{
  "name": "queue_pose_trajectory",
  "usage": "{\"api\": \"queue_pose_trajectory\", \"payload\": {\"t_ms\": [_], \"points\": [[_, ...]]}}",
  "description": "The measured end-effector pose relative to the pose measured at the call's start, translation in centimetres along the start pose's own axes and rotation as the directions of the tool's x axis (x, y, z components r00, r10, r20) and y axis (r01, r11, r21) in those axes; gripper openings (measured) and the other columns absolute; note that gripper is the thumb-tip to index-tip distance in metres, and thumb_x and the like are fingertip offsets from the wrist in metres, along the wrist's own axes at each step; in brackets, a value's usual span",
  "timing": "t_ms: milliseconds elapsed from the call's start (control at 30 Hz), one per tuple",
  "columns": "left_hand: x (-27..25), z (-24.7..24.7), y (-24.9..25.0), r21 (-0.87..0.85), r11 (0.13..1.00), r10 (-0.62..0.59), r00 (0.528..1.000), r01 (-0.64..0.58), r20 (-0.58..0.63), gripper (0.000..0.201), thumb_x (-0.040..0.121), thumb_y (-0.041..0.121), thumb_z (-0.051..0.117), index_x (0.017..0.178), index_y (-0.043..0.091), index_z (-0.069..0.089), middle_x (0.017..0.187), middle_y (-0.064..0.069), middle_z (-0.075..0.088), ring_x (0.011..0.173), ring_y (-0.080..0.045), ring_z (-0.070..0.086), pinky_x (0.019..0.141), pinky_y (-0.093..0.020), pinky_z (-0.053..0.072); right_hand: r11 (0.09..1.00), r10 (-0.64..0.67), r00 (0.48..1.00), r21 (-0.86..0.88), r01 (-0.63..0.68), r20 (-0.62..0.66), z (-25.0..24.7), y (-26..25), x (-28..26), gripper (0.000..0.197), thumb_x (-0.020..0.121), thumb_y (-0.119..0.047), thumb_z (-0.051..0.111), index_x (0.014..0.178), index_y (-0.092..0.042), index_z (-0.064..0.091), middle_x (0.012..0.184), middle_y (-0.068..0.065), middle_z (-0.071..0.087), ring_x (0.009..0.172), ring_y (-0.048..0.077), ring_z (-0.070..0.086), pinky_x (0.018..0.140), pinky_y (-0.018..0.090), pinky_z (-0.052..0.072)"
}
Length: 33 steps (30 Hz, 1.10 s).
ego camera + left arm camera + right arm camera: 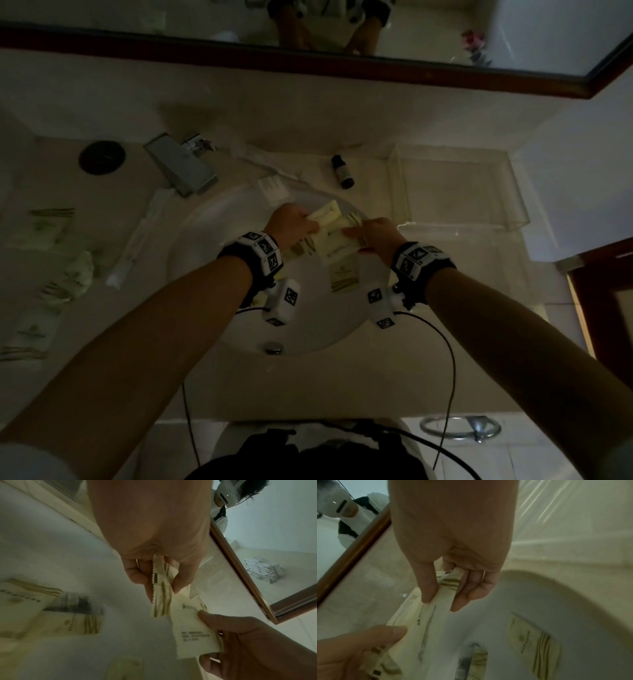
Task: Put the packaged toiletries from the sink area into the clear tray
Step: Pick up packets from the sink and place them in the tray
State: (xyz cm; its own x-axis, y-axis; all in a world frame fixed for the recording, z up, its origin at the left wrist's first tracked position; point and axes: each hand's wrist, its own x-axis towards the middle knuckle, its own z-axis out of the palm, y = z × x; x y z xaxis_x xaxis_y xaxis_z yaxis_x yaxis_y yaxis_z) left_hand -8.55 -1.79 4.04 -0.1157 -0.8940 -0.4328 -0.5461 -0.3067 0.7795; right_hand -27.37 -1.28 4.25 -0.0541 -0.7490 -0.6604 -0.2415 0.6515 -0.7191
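Both hands' fingers (181,582) pinch cream packets (337,231) — flat, zigzag-edged, olive-striped — over the sink (205,226).

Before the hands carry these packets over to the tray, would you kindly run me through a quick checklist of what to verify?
1. Left hand pinches pale yellow sachets with olive stripes: ok.
2. Right hand grips the pale yellow printed packets between thumb and fingers: ok.
3. Clear acrylic tray sits on the counter to the right, within view: ok.
4. Tray holds any packet yet: cannot tell; it looks empty.
5. White sink basin cleared: not ok; a cream packet with green stripes lies inside.
6. Counter on the left cleared: not ok; pale packets remain there.
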Motion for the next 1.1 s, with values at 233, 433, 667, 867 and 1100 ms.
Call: {"api": "queue_pose_trajectory", "payload": {"t_ms": [233,433,667,867,1100], "points": [[-0.2,3.4,3.9,0.033,0.999,0.015,0.998,-0.013,-0.056,0.037,0.081,0.011,0.067,0.051,0.015,0.045,0.053,-0.003,0.041,0.049,-0.013,0.04,0.05,-0.023,0.031,1.0,-0.017,0.995,-0.016,0.018,0.098,-5.8,-0.4,-0.5,0.019,0.079,-0.015,0.075,0.091,-0.007,0.063,0.088,0.005,0.063,0.086,0.02,0.061,0.076,0.03,0.054],[-0.7,6.7,6.8,0.052,0.998,0.047,0.996,-0.043,-0.074,0.022,0.083,0.01,0.065,0.063,0.01,0.056,0.056,0.002,0.046,0.051,-0.008,0.044,0.046,-0.017,0.035,0.995,-0.017,0.996,-0.098,0.026,0.089,-10.5,0.8,-0.6,0.038,0.079,-0.021,0.074,0.11,-0.003,0.061,0.093,0.005,0.061,0.084,0.019,0.057,0.062,0.027,0.045],[-1.0,9.5,8.5,0.066,0.997,0.045,0.989,-0.036,-0.144,0.012,0.081,0.013,0.065,0.081,0.001,0.065,0.066,-0.006,0.054,0.058,-0.014,0.048,0.055,-0.024,0.038,0.999,-0.028,0.999,-0.026,0.028,0.029,-15.5,3.0,-1.0,0.042,0.082,-0.019,0.071,0.118,0.0,0.061,0.097,0.008,0.059,0.088,0.023,0.053,0.061,0.029,0.043],[-0.9,11.2,9.5,0.096,0.995,0.043,0.98,-0.025,-0.196,0.027,0.08,0.014,0.066,0.058,0.015,0.05,0.057,0.001,0.046,0.057,-0.013,0.046,0.052,-0.023,0.034,0.999,0.032,0.996,-0.012,-0.033,-0.081,-18.5,5.4,-1.0,0.015,0.088,-0.019,0.067,0.085,-0.008,0.057,0.102,0.011,0.054,0.093,0.023,0.051,0.062,0.029,0.045],[-1.1,12.3,9.7,0.123,0.992,0.056,0.975,-0.03,-0.213,0.012,0.08,0.015,0.066,0.075,0.006,0.059,0.07,-0.01,0.051,0.066,-0.018,0.048,0.06,-0.028,0.036,0.993,0.095,0.992,0.081,-0.088,-0.084,-18.2,6.4,-0.7,0.022,0.086,-0.019,0.069,0.071,-0.012,0.054,0.094,0.01,0.054,0.072,0.019,0.05,0.055,0.026,0.042]]}}
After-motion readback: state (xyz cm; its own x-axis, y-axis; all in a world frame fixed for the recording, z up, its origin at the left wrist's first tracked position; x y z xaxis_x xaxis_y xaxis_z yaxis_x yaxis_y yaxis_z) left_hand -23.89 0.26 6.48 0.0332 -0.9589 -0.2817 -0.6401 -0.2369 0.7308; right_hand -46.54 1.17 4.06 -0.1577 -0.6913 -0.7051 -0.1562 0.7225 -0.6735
